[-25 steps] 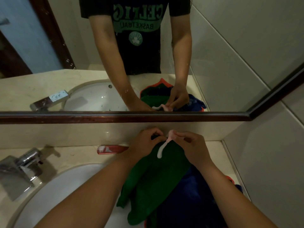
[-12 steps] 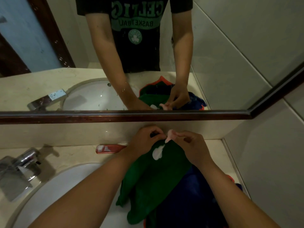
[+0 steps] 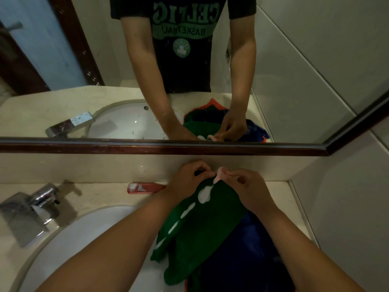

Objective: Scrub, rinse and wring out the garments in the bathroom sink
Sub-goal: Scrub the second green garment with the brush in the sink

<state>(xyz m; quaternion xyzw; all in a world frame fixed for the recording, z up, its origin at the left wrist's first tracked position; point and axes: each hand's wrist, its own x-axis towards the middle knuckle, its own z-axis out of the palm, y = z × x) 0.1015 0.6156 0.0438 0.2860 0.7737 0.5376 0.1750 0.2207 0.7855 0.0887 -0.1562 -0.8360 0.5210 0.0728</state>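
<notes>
Green garment (image 3: 202,224) draped over the right rim of the sink (image 3: 84,239), partly on the worktop (image 3: 94,194), lying on top of a blue garment (image 3: 248,260). Just the one head view to go on here.

Both hands up at the far edge of the green cloth, close to the back wall. Right hand (image 3: 246,186) pinching a small pink packet (image 3: 220,172) between thumb and fingertips. Left hand (image 3: 189,180) curled, fingertips pinching at the same packet from the other side. Can't tell whether also catching a bit of cloth. White paste (image 3: 205,193), probably soap, laid in a broken line down the green fabric towards the basin.

Worries, purely guessing:
- Squeezing too hard and dumping far more paste than needed, meaning ages of rinsing.
- Slippery fingers losing the packet into the pile.
- Lowest blobs close to the hanging edge, so likely to slide off into the basin before any scrubbing.
- Heap perched on the rim, easy to drag off with one hard tug.
- Red tube (image 3: 145,187) on the worktop just beside the left wrist, easy to knock.
- Faucet (image 3: 35,209) well off to the left, so a long reach with soapy hands.

Same pinch reflected in the mirror (image 3: 63,60), nothing extra to learn there.
</notes>
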